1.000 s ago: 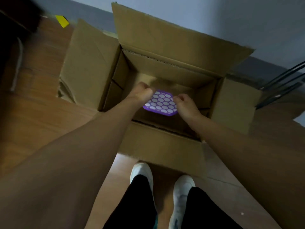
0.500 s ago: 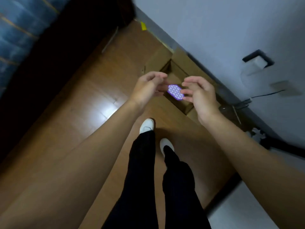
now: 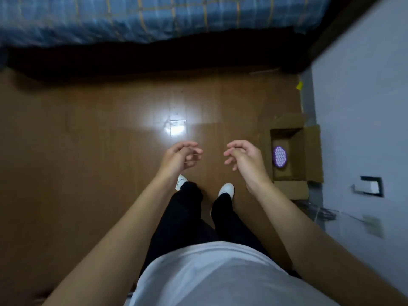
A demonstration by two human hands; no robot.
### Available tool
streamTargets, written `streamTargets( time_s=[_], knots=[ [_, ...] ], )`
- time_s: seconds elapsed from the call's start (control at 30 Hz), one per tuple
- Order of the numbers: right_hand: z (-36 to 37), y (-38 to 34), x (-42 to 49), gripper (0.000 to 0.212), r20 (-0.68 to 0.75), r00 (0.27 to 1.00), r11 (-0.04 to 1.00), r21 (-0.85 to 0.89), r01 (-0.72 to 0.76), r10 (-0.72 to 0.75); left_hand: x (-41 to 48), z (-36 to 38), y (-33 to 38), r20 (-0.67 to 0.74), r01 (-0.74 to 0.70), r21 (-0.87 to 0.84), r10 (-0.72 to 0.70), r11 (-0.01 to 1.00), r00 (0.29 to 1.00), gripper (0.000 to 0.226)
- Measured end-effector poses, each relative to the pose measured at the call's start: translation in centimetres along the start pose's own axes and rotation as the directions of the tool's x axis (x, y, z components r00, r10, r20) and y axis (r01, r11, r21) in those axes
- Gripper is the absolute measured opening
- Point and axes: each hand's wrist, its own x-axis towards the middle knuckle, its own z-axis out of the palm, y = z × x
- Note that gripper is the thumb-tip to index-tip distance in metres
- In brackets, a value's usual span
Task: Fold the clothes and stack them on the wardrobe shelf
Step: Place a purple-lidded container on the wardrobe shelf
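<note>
My left hand [image 3: 181, 157] and my right hand [image 3: 245, 157] hover over the wooden floor [image 3: 99, 151] in front of me, a little apart. Both hold nothing, with the fingers loosely curled and spread. A purple pad with white hexagons [image 3: 280, 156] lies inside an open cardboard box [image 3: 309, 151] to the right of my right hand. No clothes and no wardrobe shelf are in view.
A bed with a blue plaid cover [image 3: 154, 16] runs across the top, with a dark gap beneath it. A grey wall [image 3: 364, 107] stands on the right, carrying a socket [image 3: 372, 186] and cables near the box. My feet in white shoes [image 3: 225, 188] stand below my hands.
Both hands held the purple pad over the box; it now lies inside the box and my hands are empty. The view has turned left, from the box toward the bed.
</note>
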Motion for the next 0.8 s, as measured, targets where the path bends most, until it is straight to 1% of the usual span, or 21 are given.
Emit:
streamTargets(
  time_s=[0.1, 0.17, 0.27, 0.33, 0.4, 0.47, 0.53, 0.63, 0.67, 0.73, 0.8],
  knots=[
    [7.3, -3.2, -1.3, 0.017, 0.17, 0.982, 0.993, -0.073, 0.089, -0.075, -2.1, -7.5, -3.4, -0.126, 0.018, -0.171, -0.04, 0.985, 0.991, 0.021],
    [12.2, -5.1, -1.9, 0.017, 0.273, 0.958, 0.98, -0.147, 0.131, -0.087, -3.1, -12.1, -5.7, -0.207, 0.027, -0.279, -0.088, 0.96, 0.974, 0.022],
    [19.4, -6.8, -2.4, 0.016, 0.382, 0.924, 0.946, -0.288, 0.15, -0.03, -4.3, -18.7, -8.6, -0.311, 0.041, -0.43, -0.19, 0.902, 0.931, 0.025],
    [23.6, -6.9, -2.5, 0.016, 0.421, 0.906, 0.911, -0.387, 0.144, 0.035, -5.0, -22.8, -10.2, -0.352, 0.04, -0.506, -0.249, 0.862, 0.902, 0.025],
    [27.3, -6.3, -2.0, 0.015, 0.453, 0.887, 0.864, -0.479, 0.158, 0.089, -5.4, -26.6, -11.0, -0.399, 0.011, -0.557, -0.279, 0.831, 0.874, 0.025],
    [30.2, -5.2, -1.4, 0.013, 0.471, 0.869, 0.786, -0.591, 0.182, 0.153, -6.1, -30.3, -11.2, -0.442, -0.026, -0.612, -0.314, 0.791, 0.84, 0.023],
    [32.4, -4.0, -0.3, 0.013, 0.471, 0.853, 0.679, -0.703, 0.21, 0.225, -6.8, -34.0, -10.7, -0.482, -0.093, -0.654, -0.32, 0.75, 0.816, 0.022],
    [34.4, -3.1, 1.8, 0.014, 0.403, 0.847, 0.483, -0.851, 0.207, 0.347, -7.6, -39.4, -8.6, -0.559, -0.254, -0.695, -0.282, 0.673, 0.78, 0.021],
    [35.1, -3.1, 2.6, 0.014, 0.374, 0.85, 0.434, -0.879, 0.196, 0.372, -7.9, -41.3, -7.7, -0.587, -0.309, -0.697, -0.267, 0.647, 0.764, 0.022],
    [37.1, -3.5, 4.0, 0.013, 0.324, 0.864, 0.366, -0.913, 0.179, 0.386, -8.5, -45.0, -6.1, -0.635, -0.397, -0.689, -0.241, 0.607, 0.734, 0.023],
    [40.1, -4.3, 5.0, 0.012, 0.296, 0.881, 0.318, -0.931, 0.179, 0.369, -9.0, -48.8, -5.0, -0.676, -0.454, -0.672, -0.233, 0.585, 0.699, 0.023]
  ],
)
